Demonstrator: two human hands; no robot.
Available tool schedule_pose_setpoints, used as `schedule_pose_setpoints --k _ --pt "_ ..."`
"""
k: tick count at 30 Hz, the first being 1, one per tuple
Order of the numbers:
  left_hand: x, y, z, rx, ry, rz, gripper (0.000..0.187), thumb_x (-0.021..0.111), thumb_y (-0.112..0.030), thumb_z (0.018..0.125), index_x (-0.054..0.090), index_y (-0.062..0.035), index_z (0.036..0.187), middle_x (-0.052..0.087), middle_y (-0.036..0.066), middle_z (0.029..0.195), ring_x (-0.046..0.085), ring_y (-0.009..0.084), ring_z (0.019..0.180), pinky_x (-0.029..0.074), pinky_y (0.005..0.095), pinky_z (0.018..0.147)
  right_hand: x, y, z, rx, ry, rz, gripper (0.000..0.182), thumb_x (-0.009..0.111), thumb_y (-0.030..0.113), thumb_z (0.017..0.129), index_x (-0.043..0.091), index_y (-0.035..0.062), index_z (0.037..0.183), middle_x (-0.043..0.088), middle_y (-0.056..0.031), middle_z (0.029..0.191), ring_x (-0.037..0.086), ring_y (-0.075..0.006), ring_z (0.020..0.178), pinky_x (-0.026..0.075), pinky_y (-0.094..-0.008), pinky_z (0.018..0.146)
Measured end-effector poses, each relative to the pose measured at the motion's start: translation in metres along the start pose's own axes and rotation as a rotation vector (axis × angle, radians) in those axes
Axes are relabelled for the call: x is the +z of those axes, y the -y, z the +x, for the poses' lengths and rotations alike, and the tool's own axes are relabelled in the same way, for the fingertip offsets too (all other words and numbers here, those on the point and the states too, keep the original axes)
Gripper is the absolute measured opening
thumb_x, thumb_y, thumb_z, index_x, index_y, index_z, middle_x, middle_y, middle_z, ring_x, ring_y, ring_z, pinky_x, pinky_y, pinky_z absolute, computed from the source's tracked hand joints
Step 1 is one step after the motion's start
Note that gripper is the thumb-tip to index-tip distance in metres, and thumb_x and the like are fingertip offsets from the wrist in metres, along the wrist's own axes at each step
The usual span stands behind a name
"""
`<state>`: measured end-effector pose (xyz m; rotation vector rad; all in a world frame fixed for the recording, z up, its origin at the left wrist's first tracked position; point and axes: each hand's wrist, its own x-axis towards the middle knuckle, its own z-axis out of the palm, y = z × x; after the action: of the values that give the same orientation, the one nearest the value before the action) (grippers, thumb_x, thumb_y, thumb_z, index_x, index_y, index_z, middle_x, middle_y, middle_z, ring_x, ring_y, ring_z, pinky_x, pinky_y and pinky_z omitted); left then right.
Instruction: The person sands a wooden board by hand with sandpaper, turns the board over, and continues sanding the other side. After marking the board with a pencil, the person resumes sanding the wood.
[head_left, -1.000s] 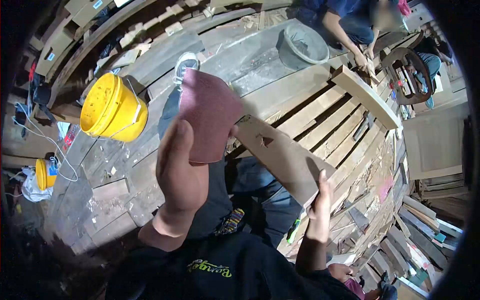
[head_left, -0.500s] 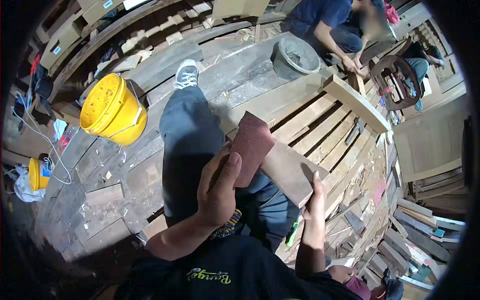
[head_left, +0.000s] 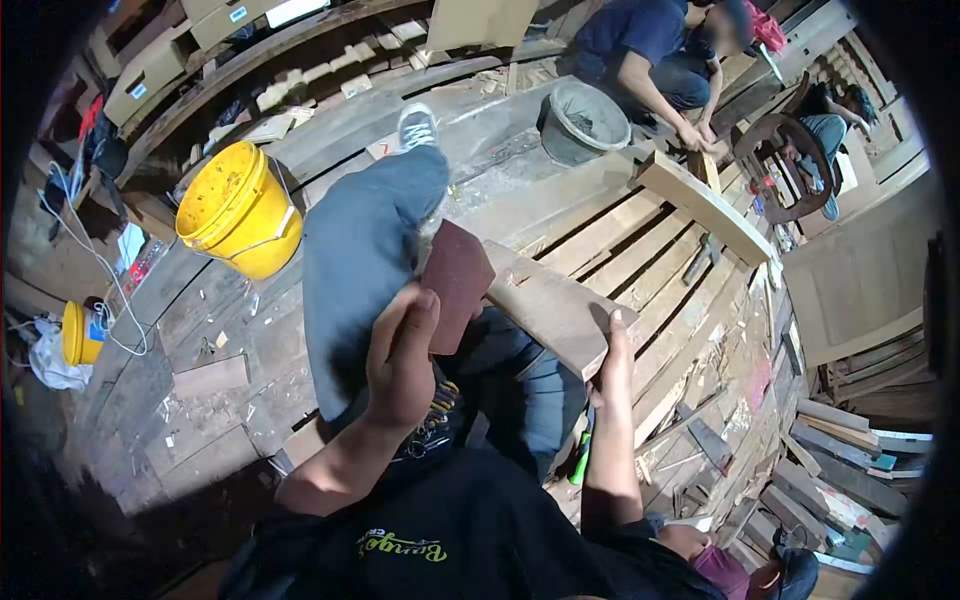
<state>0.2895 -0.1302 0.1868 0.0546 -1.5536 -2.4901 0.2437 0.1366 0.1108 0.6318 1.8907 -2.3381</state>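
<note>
My left hand [head_left: 402, 358] is wrapped round a folded sheet of reddish-brown sandpaper [head_left: 460, 285], thumb on its near edge. In my right hand [head_left: 614, 370] is a flat wooden board [head_left: 560, 305], gripped at its right end and tilted over my lap. The sandpaper's right edge sits close to the board's left end. Both hands are closed, and the fingers under the board are mostly hidden.
A yellow bucket [head_left: 245, 210] stands on the plank floor at left, and a grey tub [head_left: 583, 120] farther ahead. A slatted wooden frame [head_left: 640, 240] with a hammer [head_left: 703, 258] lies at right. Another person [head_left: 650, 60] crouches beyond it. Wood offcuts [head_left: 830, 480] are piled at lower right.
My left hand and the sandpaper have shifted left. The board has also moved left and slightly up in view, now showing more of its left end. My bent leg has changed position.
</note>
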Motion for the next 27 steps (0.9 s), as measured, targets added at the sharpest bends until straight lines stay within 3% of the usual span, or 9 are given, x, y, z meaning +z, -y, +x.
schedule_pose_setpoints --k 2,6,9,11,14,15,18,24,27 --pt "0.002 0.009 0.005 -0.074 0.025 -0.056 0.034 0.046 -0.026 0.102 0.056 0.0030 0.118 0.062 0.012 0.112 0.060 0.0201 0.106 0.044 0.0326 0.095 -0.004 -0.002 0.003 -0.032 0.027 -0.058 0.066 0.051 0.052 0.095 0.047 -0.0016 0.134 0.057 -0.0173 0.128 0.059 -0.0277 0.112 0.047 -0.0373 0.096" --pt "-0.005 0.069 0.030 -0.089 0.033 0.345 0.034 0.046 -0.029 0.103 0.059 -0.0003 0.116 0.062 0.007 0.108 0.056 0.0137 0.102 0.043 0.0292 0.092 -0.014 -0.020 0.009 -0.177 -0.046 -0.165 0.068 0.050 0.052 0.095 0.046 -0.0026 0.136 0.053 -0.0178 0.134 0.053 -0.0277 0.121 0.041 -0.0371 0.101" --pt "0.008 0.109 0.053 -0.031 0.078 0.530 0.032 0.043 -0.023 0.103 0.058 0.0021 0.118 0.065 0.017 0.099 0.062 0.0244 0.097 0.046 0.0325 0.087 -0.019 -0.029 0.007 -0.182 -0.146 -0.214 0.068 0.051 0.050 0.095 0.046 -0.0034 0.136 0.053 -0.0173 0.134 0.052 -0.0273 0.122 0.038 -0.0362 0.104" --pt "0.017 0.130 0.067 0.031 0.170 0.668 0.034 0.045 -0.021 0.102 0.056 0.0007 0.125 0.064 0.023 0.111 0.061 0.0353 0.108 0.046 0.0388 0.092 -0.011 -0.018 -0.004 -0.154 -0.117 -0.108 0.055 0.050 0.035 0.098 0.049 -0.0090 0.130 0.055 -0.0167 0.130 0.049 -0.0253 0.122 0.034 -0.0359 0.106" --pt "0.017 0.192 0.063 0.134 0.289 0.622 0.036 0.047 -0.017 0.099 0.054 -0.0009 0.131 0.059 0.025 0.123 0.054 0.0393 0.120 0.043 0.0428 0.099 0.004 -0.003 -0.014 -0.167 -0.217 -0.207 0.053 0.051 0.034 0.097 0.052 -0.0080 0.129 0.057 -0.0156 0.127 0.053 -0.0243 0.116 0.037 -0.0354 0.104" --pt "0.022 0.178 0.060 -0.054 0.389 0.622 0.037 0.047 -0.015 0.099 0.053 -0.0012 0.132 0.057 0.025 0.127 0.053 0.0379 0.123 0.042 0.0420 0.103 0.002 -0.004 -0.016 -0.133 -0.208 -0.178 0.053 0.051 0.035 0.097 0.052 -0.0078 0.129 0.058 -0.0154 0.127 0.053 -0.0238 0.116 0.037 -0.0349 0.103" --pt "0.016 0.194 0.048 0.208 0.526 0.698 0.040 0.046 -0.014 0.098 0.049 0.0011 0.135 0.054 0.025 0.132 0.049 0.0383 0.127 0.038 0.0415 0.107 0.014 0.010 -0.024 -0.064 -0.221 -0.190 0.055 0.053 0.042 0.095 0.058 -0.0044 0.124 0.058 -0.0129 0.126 0.054 -0.0230 0.114 0.037 -0.0325 0.103" --pt "0.038 0.154 0.060 0.002 0.600 0.572 0.040 0.045 -0.007 0.097 0.048 0.0018 0.136 0.051 0.024 0.137 0.045 0.0361 0.132 0.033 0.0405 0.111 -0.004 0.000 -0.022 -0.097 -0.144 -0.278 0.054 0.046 0.038 0.099 0.056 -0.0076 0.126 0.059 -0.0154 0.126 0.052 -0.0237 0.119 0.035 -0.0350 0.105" --pt "0.060 0.148 0.085 0.103 0.661 0.569 0.040 0.043 -0.011 0.097 0.049 0.0011 0.135 0.052 0.024 0.135 0.046 0.0356 0.131 0.034 0.0407 0.110 -0.003 -0.002 -0.024 -0.011 -0.132 -0.170 0.052 0.044 0.037 0.099 0.058 -0.0063 0.124 0.060 -0.0160 0.125 0.052 -0.0238 0.119 0.035 -0.0349 0.105"
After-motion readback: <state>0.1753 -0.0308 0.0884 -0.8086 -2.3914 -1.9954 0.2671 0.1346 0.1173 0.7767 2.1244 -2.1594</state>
